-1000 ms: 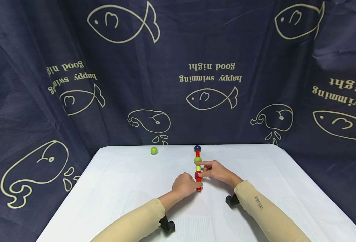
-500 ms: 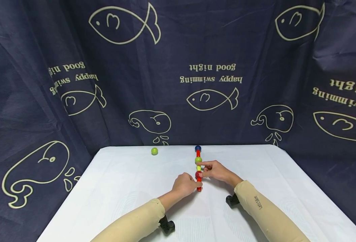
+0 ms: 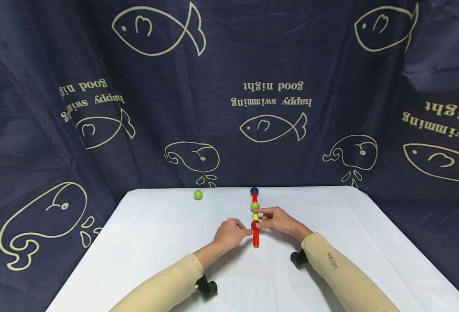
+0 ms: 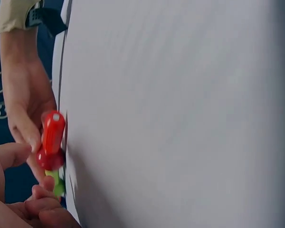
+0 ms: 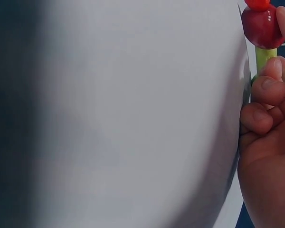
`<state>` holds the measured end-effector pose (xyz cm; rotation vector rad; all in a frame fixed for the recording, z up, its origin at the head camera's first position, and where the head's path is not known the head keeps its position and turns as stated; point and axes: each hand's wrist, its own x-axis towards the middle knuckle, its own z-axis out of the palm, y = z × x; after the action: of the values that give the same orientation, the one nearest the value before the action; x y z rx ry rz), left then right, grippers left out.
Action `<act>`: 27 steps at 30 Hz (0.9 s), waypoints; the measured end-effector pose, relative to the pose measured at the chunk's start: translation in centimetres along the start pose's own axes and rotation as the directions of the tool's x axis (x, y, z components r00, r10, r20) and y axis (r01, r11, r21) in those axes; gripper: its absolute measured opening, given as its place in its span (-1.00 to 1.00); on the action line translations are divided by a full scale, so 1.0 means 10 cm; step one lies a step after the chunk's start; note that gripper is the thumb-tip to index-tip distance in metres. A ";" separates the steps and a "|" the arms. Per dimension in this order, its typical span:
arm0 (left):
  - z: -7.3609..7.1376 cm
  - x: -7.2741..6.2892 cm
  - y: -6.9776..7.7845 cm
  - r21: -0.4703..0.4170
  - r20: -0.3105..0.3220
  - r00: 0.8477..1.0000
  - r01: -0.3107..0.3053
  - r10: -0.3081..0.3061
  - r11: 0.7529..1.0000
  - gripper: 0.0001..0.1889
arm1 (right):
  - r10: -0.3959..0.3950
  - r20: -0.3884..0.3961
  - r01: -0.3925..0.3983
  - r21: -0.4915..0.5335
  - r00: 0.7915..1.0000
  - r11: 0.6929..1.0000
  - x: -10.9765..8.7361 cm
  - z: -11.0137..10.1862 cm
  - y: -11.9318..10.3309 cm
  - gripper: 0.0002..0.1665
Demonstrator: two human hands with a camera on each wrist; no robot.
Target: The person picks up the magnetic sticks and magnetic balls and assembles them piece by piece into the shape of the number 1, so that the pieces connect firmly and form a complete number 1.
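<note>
A straight chain of balls and rods lies on the table: blue ball, red rod, green ball, yellow-green rod, dark red ball and a nearest red rod. My right hand grips the chain, its thumb on the dark red ball and its index finger reaching to the green ball. In the right wrist view its other fingers curl beside the yellow-green rod. My left hand is just left of the nearest red rod, thumb and fingers parted, holding nothing. That rod's free end shows a silvery tip in the left wrist view.
A loose green ball sits near the table's far edge, left of the chain. The white-covered table ends at a dark blue curtain printed with fish. Black wrist devices hang under both sleeves.
My left hand has let go of the nearest red rod and shifted a little left, baring it. The right hand and the chain keep their place.
</note>
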<state>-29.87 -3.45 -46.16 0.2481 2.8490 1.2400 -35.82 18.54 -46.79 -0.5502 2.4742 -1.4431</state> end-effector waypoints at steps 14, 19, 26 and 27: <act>-0.39 0.19 -0.31 -0.125 0.040 0.999 -0.030 0.035 0.992 -0.60 | 0.043 -0.002 -0.043 0.028 0.999 0.999 0.01 0.01 0.01 -0.32; -0.55 0.23 -0.42 -0.143 0.005 1.000 -0.024 0.026 0.989 -0.62 | 0.050 0.005 -0.050 0.042 0.999 0.998 0.02 0.01 0.00 -0.31; -0.77 0.33 -0.58 -0.183 -0.049 0.999 -0.013 0.004 0.983 -0.60 | 0.042 0.012 -0.042 0.050 0.999 0.998 0.01 0.01 0.02 -0.30; -0.80 0.35 -0.61 -0.186 -0.056 0.998 -0.010 0.000 0.983 -0.59 | 0.040 0.011 -0.040 0.052 0.999 0.998 0.01 0.01 0.01 -0.30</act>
<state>-34.83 -12.76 -45.01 0.2184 2.7534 1.5257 -35.89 18.49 -46.93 -0.4937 2.4189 -1.4812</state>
